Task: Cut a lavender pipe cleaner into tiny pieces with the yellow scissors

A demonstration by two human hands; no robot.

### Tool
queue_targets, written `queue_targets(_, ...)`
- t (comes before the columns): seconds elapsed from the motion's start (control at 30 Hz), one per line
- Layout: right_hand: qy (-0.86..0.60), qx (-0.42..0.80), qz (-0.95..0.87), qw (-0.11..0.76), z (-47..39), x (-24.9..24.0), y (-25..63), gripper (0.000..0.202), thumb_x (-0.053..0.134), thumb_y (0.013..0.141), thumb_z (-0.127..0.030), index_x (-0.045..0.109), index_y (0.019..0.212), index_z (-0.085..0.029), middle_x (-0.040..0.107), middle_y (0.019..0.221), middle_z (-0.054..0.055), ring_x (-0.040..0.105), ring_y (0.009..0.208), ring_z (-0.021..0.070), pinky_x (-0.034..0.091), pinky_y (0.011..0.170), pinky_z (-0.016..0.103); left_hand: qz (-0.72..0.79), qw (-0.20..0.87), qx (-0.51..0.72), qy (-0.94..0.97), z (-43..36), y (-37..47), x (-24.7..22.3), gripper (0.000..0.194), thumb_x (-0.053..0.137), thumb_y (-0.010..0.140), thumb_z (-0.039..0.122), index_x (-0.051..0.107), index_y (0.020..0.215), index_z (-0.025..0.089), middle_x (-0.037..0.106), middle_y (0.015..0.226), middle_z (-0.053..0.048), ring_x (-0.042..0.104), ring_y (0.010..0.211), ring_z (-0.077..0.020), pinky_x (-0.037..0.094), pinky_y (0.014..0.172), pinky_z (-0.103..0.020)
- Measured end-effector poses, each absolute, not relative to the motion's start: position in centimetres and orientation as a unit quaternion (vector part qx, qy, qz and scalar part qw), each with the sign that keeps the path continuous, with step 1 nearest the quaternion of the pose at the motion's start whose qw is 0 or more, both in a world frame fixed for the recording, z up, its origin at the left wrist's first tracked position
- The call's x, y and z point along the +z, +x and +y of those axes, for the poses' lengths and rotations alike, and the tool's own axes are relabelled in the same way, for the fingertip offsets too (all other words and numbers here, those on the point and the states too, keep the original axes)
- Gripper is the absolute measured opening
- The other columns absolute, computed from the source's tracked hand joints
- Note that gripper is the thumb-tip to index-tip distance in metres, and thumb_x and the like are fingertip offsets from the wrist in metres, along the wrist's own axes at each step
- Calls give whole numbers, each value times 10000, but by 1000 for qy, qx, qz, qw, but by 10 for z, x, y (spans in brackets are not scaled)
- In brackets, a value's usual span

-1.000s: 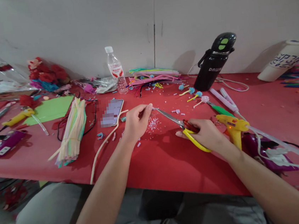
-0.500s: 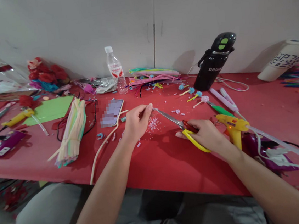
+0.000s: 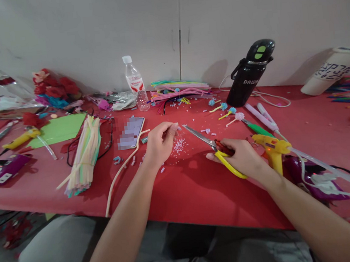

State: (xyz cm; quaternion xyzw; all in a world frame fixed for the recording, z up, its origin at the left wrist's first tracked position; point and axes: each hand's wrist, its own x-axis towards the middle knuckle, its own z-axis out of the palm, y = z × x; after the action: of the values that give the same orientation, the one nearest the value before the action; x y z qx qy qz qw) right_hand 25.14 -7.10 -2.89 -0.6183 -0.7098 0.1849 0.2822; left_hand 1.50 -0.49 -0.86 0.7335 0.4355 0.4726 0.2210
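Note:
My left hand [image 3: 161, 143] is closed in a pinch, thumb against forefinger, with a small pale pinkish piece [image 3: 179, 127] showing at the fingertips. What exactly the piece is, I cannot make out. In my right hand [image 3: 242, 156] are scissors [image 3: 199, 136] with one yellow and one red handle loop. Their blades look closed together and point at my left fingertips, a small gap away. Beneath the fingertips, tiny pale clippings [image 3: 180, 146] lie scattered on the red tabletop [image 3: 187, 192].
A bundle of pastel fuzzy stems [image 3: 85, 155] and a phone [image 3: 133, 131] lie left. Behind stand a plastic bottle [image 3: 135, 83] and a black flask [image 3: 248, 73]. Small pompom-topped stems [image 3: 231, 111] lie ahead. A yellow glue gun [image 3: 272, 145] with cables is beside my right wrist.
The scissor tips have moved slightly right, away from my left fingertips, which they met before. My left hand stays in place, with more of the pale piece showing.

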Motion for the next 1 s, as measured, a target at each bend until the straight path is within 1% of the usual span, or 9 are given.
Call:
queue_targets(0.17,-614,182,-715,279,-71,-32,252,475,661,698,-577,403,607,-188,304,557,-50,254,538,89,249,443,210,427,234,480,729,-5,15,-9,287,479,915,365,628,788,155,643,703,-30,560,591,-90,443,581,-202)
queue_targets(0.33,-619,158,-715,286,-71,-32,252,478,648,692,-602,427,611,-186,341,546,-47,262,530,91,275,459,214,420,249,485,726,-5,14,-9,297,470,917,372,617,781,152,634,694,-30,561,581,-94,447,581,-206)
queue_targets(0.6,-624,168,-709,282,-71,-31,252,484,650,689,-607,414,614,-191,368,542,-47,288,529,94,283,463,211,418,261,486,722,-7,15,-8,291,489,907,377,607,762,155,587,646,-17,536,589,-98,426,582,-223)
queue_targets(0.73,-622,153,-715,279,-71,-32,252,460,657,697,-576,421,614,-190,346,540,-51,270,529,92,276,459,215,433,253,489,713,-9,16,-5,308,492,902,388,594,722,160,559,617,-7,499,559,-95,398,551,-231)
queue_targets(0.87,-621,158,-715,279,-71,-31,251,473,643,695,-605,426,613,-194,345,536,-51,265,525,95,274,456,218,444,243,493,708,-11,18,-4,329,490,898,394,575,676,166,521,583,0,446,526,-95,356,509,-239)
queue_targets(1.0,-623,159,-714,277,-72,-31,251,481,652,689,-606,414,613,-196,337,541,-53,259,528,95,266,456,218,449,235,493,707,-10,19,-6,341,486,897,384,538,642,164,499,571,4,428,524,-93,344,514,-243)
